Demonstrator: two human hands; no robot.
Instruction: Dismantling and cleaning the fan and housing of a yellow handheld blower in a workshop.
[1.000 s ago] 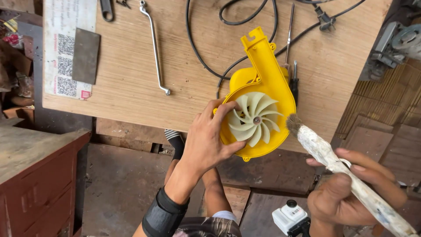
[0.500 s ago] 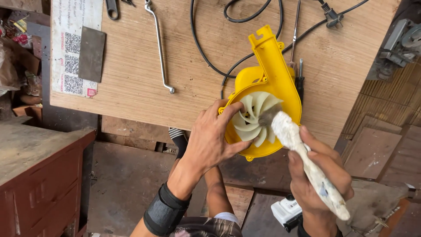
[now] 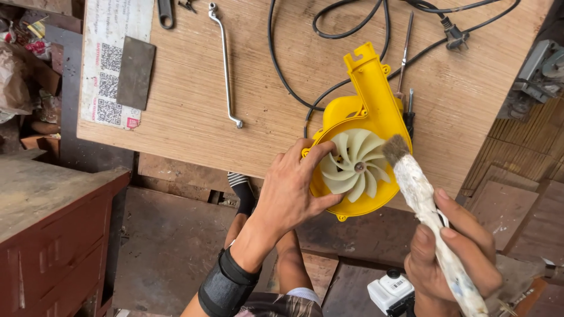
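A yellow blower housing (image 3: 367,111) with a pale fan wheel (image 3: 355,168) lies at the near edge of a wooden board (image 3: 282,94). My left hand (image 3: 294,191) grips the housing's left rim, fingers touching the fan blades. My right hand (image 3: 452,252) holds a paint-crusted white brush (image 3: 420,196) by its handle. The brush's dark bristles (image 3: 395,148) rest against the fan wheel's right edge. A black power cord (image 3: 305,64) runs from the housing across the board.
A long metal wrench (image 3: 225,64), a screwdriver (image 3: 404,53), a dark flat plate (image 3: 135,71) on a printed sheet (image 3: 106,58) lie on the board. A red cabinet (image 3: 53,235) stands at left. A small white device (image 3: 392,289) sits below by my legs.
My right hand has swung the brush up from the lower right until its bristles reach the fan wheel. My left hand stays on the housing.
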